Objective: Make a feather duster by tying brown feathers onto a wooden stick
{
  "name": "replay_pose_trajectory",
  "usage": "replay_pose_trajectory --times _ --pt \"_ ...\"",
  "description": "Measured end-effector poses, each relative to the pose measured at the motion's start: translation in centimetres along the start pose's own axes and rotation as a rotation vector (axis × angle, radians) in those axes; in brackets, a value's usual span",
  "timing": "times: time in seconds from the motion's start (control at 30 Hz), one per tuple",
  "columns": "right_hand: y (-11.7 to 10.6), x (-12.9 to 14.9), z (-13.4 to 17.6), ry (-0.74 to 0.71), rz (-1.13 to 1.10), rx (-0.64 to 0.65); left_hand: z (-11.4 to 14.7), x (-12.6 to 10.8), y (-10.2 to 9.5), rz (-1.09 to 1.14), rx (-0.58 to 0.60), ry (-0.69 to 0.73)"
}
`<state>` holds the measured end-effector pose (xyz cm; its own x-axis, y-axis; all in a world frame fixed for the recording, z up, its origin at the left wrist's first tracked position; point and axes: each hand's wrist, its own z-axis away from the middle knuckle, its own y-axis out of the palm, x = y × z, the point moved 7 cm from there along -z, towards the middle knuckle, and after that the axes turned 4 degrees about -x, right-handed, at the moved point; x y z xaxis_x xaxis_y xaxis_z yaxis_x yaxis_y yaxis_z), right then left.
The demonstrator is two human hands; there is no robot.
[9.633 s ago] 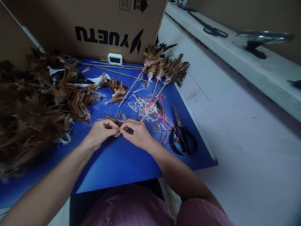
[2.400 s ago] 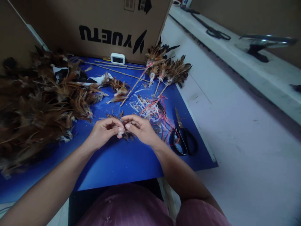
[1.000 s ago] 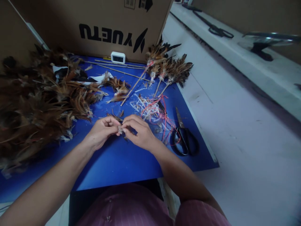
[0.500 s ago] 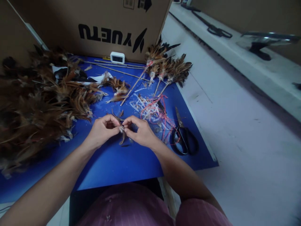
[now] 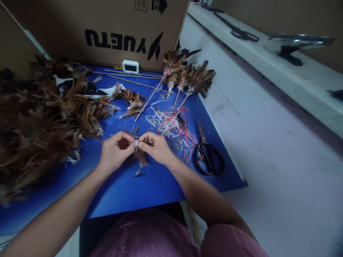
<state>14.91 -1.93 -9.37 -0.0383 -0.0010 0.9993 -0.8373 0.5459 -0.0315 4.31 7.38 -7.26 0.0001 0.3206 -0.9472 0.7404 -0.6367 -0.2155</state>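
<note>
Between my two hands is a small bunch of brown feathers [image 5: 140, 156], its pale quill ends pinched at the top and its plumes hanging down. My left hand [image 5: 114, 150] grips it from the left with thumb and index finger. From the right, my right hand [image 5: 157, 148] pinches the same pale ends, fingertips almost touching the left ones. A few loose feathers [image 5: 138, 174] lie just below on the blue table surface [image 5: 120, 192]. Black-handled scissors [image 5: 207, 157] rest to the right of my right hand, blades pointing away.
A large heap of brown feather bunches [image 5: 45, 125] covers the left side. Pink and white string scraps [image 5: 171, 123] lie beyond my right hand. Feather dusters on sticks [image 5: 187, 80], thin sticks [image 5: 134, 82] and a small white digital display [image 5: 130, 66] stand near a cardboard box [image 5: 115, 21].
The feathers in my hands now hang downward as a fuller bunch, and my fingertips have drawn closer at the quill ends. The view has shifted slightly.
</note>
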Motion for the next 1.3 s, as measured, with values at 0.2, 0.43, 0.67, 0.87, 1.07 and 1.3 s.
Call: replay_pose_trajectory --times 0.2,0.43,0.67,0.87,1.07,1.3 --pt "0.0 0.0 0.0 0.034 -0.030 -0.012 0.0 0.1 -0.2 -0.014 -0.039 -0.024" --pt "0.0 -0.2 0.0 0.046 0.011 0.001 -0.2 0.3 -0.3 0.036 -0.053 -0.073" --pt "0.0 0.0 0.1 0.031 0.045 0.001 -0.2 0.5 -0.2 0.060 -0.061 -0.107" --pt "0.0 0.4 0.2 -0.020 0.113 -0.021 -0.2 0.9 0.0 0.067 -0.051 -0.121" --pt "0.0 0.6 0.3 -0.056 0.217 -0.034 -0.1 1.0 0.1 0.080 -0.055 -0.145" --pt "-0.3 0.9 0.4 -0.032 0.177 -0.062 0.0 1.6 0.1 0.217 -0.074 -0.213"
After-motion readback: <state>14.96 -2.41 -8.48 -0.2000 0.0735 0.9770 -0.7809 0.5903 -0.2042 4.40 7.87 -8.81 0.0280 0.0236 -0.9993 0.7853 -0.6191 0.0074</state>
